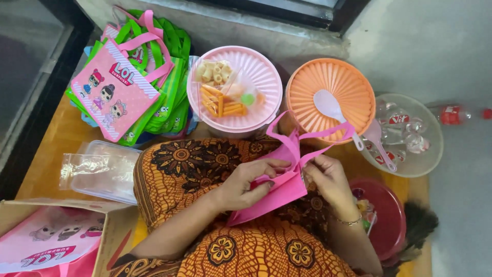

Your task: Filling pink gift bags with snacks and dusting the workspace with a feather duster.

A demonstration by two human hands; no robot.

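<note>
A small pink fabric tote bag (pixel 281 191) with pink handles rests on my lap, over orange patterned cloth. My left hand (pixel 251 180) grips the bag's near side, fingers curled over its top edge. My right hand (pixel 328 177) pinches the opposite edge, holding the mouth apart. A thin bracelet sits on my right wrist. What lies inside the bag is hidden.
A pink lidded tub (pixel 259 110) carries a snack packet. An orange lidded tub (pixel 333 87) bears a white spoon (pixel 333 110). Clear bowl of water cups (pixel 425 154) right, red-lidded container (pixel 384 215), pile of pink and green bags (pixel 128 77), plastic bags (pixel 97 169), cardboard box (pixel 51 241).
</note>
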